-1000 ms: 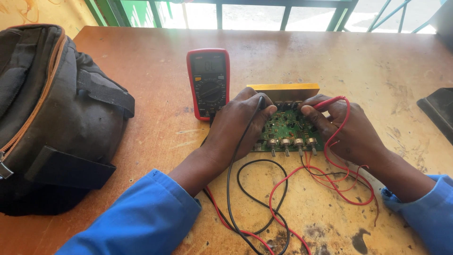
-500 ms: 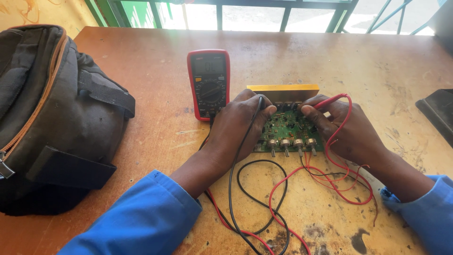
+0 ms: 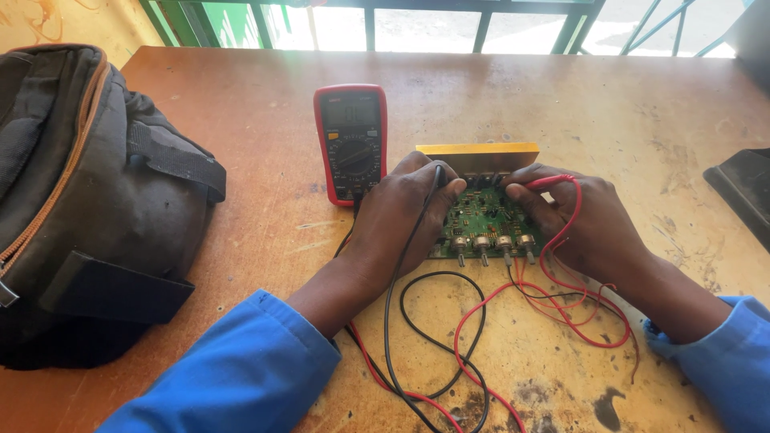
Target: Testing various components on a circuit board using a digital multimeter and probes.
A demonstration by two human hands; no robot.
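Green circuit board with silver knobs; fingers pinch black probe, red probe.

A dark backpack (orange-trimmed) lies on the wooden table.

There is one screen in view: the small rectangular grey display at the top of the red-cased handheld multimeter with dark front. The meter lies flat on the worn orange-brown wooden table, just to the left of the green circuit board with yellow strip. The display shows dark digits on a pale grey-green background, too small to tell. Below it is a round black dial with small printed marks around it. No packages or signs are seen.
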